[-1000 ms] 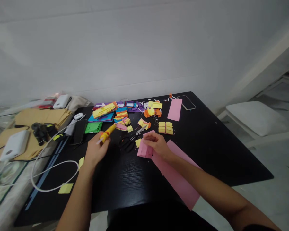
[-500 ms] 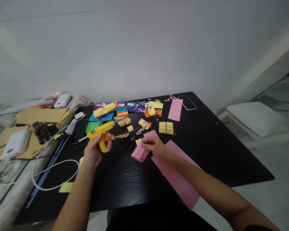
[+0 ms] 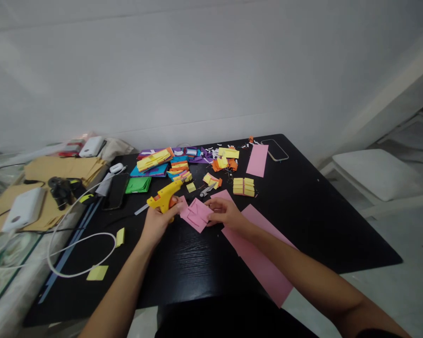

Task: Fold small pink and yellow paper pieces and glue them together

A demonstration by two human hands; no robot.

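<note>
My left hand (image 3: 162, 218) is closed around the handle of a yellow glue gun (image 3: 165, 195), whose nozzle points up and to the right. A folded piece of pink paper (image 3: 197, 213) is spread in front of me between both hands. Its left edge meets the fingers of my left hand. The right edge is pinched by my right hand (image 3: 227, 214). Scissors (image 3: 207, 189) lie just beyond the paper, their handles hidden behind it. Larger pink sheets (image 3: 259, 253) lie under my right forearm.
Yellow, orange and purple paper pieces (image 3: 153, 159) are heaped at the back, near green folded paper (image 3: 138, 184). A bundled yellow stack (image 3: 243, 187) sits to the right. Phones (image 3: 116, 190) lie at either side. A white cable (image 3: 81, 241) loops at left.
My left hand has brought the glue gun right, up to the pink paper. The paper has been turned and opened out, showing its folded inner side.
</note>
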